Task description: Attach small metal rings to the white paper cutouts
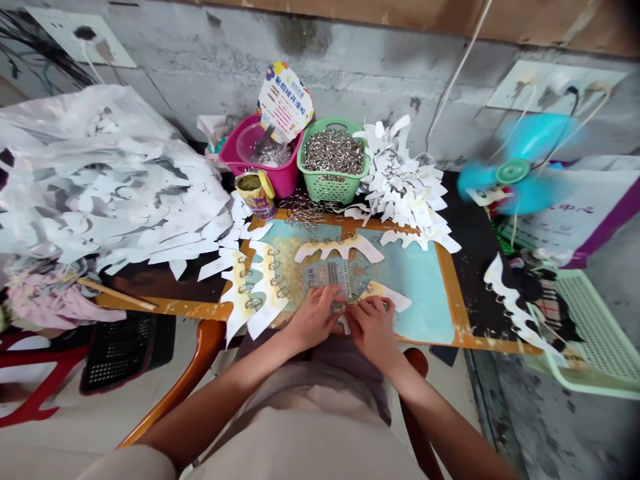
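Observation:
At the table's near edge, my left hand (316, 319) and my right hand (373, 325) meet over a white scalloped cut-out piece (397, 297) with a yellowish edge. The fingers of both are bent and closed at it, largely covering it. Small metal rings (356, 293) show by the fingertips. Just beyond lies another scalloped cut-out (340, 249) with metal rings along its edge. Left of my hands, two more cut-outs (267, 283) with rings rest on the table edge. Exactly what the fingertips pinch is hidden.
A green basket (306, 175) holds many metal rings, beside a pink basket (285, 180) and an open can (255, 193). White cut-outs are heaped left (115, 193) and right (400, 187). A blue fan (513, 172) spins at right, above a pale green basket (595, 320).

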A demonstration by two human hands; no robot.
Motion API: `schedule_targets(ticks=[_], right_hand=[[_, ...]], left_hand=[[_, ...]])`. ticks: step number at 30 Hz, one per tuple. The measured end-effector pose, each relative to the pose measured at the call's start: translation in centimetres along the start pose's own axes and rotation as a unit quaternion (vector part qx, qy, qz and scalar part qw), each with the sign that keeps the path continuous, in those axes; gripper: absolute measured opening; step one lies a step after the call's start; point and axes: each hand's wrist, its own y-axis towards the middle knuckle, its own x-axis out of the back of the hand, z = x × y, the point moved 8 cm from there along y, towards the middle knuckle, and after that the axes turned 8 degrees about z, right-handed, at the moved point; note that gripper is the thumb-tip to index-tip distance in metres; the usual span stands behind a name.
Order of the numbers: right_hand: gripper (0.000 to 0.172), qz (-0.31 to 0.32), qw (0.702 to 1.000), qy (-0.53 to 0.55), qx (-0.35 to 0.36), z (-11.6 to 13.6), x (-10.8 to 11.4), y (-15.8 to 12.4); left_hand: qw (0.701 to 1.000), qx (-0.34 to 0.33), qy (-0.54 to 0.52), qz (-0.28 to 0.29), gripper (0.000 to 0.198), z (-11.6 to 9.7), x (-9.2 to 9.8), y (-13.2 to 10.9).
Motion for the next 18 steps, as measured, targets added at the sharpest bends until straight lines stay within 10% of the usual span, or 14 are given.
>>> schedule_targets(ticks=[9, 18], right_hand=[[0.015, -0.016, 0.999, 0.046, 0.005, -0.9, -0.3, -0.6], [0.016, -0.020, 0.998, 0.048, 0.027, -1.0, -0.7, -0.8]], left_hand=[[0.995, -0.032, -0.029, 0.093, 0.056, 0.9, -0.7, 2.4], [0.999, 0.034, 0.006, 0.038, 0.037, 0.6, -0.6, 1.2]])
